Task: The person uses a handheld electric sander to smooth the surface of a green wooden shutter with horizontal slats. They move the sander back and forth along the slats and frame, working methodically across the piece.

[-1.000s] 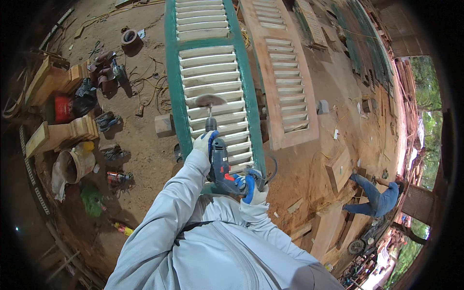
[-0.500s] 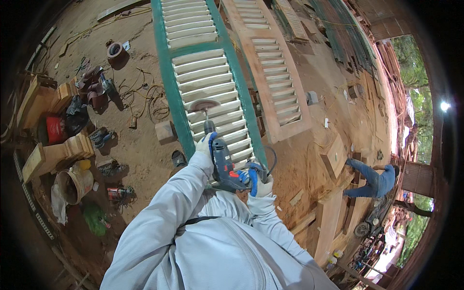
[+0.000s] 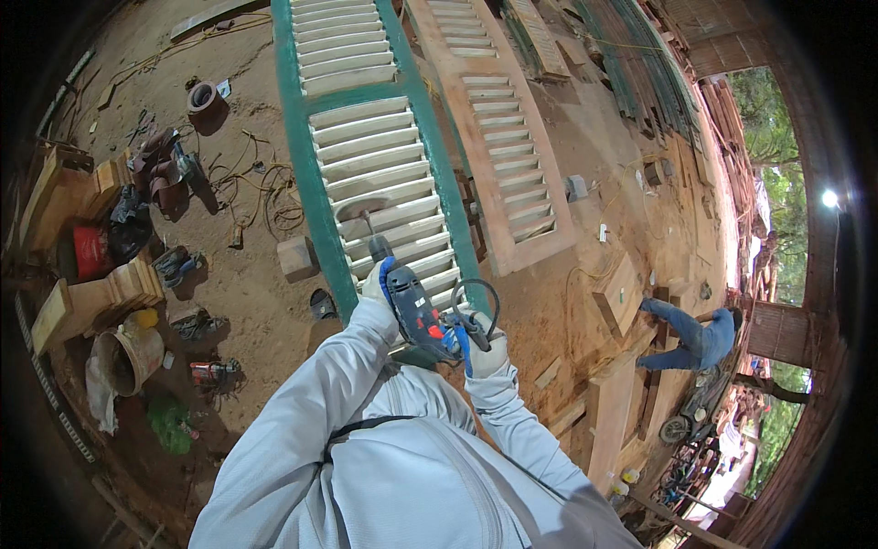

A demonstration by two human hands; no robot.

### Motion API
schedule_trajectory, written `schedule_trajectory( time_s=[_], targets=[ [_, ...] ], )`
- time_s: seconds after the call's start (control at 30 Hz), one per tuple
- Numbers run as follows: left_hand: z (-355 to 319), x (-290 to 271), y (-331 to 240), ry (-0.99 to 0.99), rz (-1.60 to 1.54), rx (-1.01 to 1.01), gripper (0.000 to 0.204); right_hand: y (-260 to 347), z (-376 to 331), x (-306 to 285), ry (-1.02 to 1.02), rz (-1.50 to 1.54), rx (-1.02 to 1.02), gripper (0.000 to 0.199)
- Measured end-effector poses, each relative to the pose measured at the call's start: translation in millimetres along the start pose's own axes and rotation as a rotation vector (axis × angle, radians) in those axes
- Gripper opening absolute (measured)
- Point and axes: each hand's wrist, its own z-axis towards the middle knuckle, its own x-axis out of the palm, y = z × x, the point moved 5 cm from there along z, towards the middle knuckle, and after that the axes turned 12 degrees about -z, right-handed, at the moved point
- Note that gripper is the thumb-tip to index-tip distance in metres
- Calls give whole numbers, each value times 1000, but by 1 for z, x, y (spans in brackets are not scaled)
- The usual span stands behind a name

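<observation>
A long green-framed wooden shutter with pale louvre slats lies flat on the sawdust-covered workshop floor. Beside it, to the right, lies an unpainted bare-wood louvred shutter. A second person in blue clothing bends over timber at the far right.

A blue and black electric drill fitted with a round sanding disc is held over the lower slats of the green shutter; the disc appears to rest on the slats, though contact cannot be confirmed. The left hand, gloved white, is clamped around the front of the drill body. The right hand, also gloved, is closed on the rear handle.
</observation>
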Motion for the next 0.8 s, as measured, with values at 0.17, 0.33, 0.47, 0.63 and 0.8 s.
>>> schedule_trajectory(
  time_s=[0.17,0.33,0.47,0.63,0.8],
  targets=[
    [-3,26,23,36,-27,-24,29,8,17,-24,28,168,130,16],
    [6,68,54,23,54,92,26,8,33,-67,-19,155,86,14],
    [30,70,70,-12,7,130,24,13,54,-92,-2,102,92,13],
    [53,81,93,9,-56,127,27,10,77,-122,74,118,71,15],
    [78,66,100,71,-148,53,32,19,85,-120,148,76,70,15]
  ],
)
